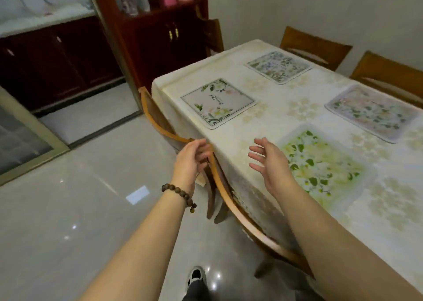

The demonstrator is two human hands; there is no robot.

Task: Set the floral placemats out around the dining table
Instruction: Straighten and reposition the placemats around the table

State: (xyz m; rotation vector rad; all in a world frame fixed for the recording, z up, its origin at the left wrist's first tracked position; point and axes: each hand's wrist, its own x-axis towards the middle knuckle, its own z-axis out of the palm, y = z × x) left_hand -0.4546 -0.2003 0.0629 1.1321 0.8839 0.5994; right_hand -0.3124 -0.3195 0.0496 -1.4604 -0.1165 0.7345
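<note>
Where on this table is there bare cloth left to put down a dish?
Bare tablecloth runs down the middle, between the script placemat, blue-green placemat, pink placemat and yellow-green placemat. The near-right stretch beyond the yellow-green one is open too. The edges are crowded.

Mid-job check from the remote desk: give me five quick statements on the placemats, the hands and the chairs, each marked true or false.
1. Four floral placemats lie on the table. True.
2. The right hand is holding a placemat. False: it is open and empty, beside the yellow-green placemat.
3. The left hand is at the top rail of a wooden chair. True.
4. The placemat with script lettering hangs over the table edge. False: it lies flat, inside the edge.
5. The left wrist wears a bead bracelet. True.
</note>
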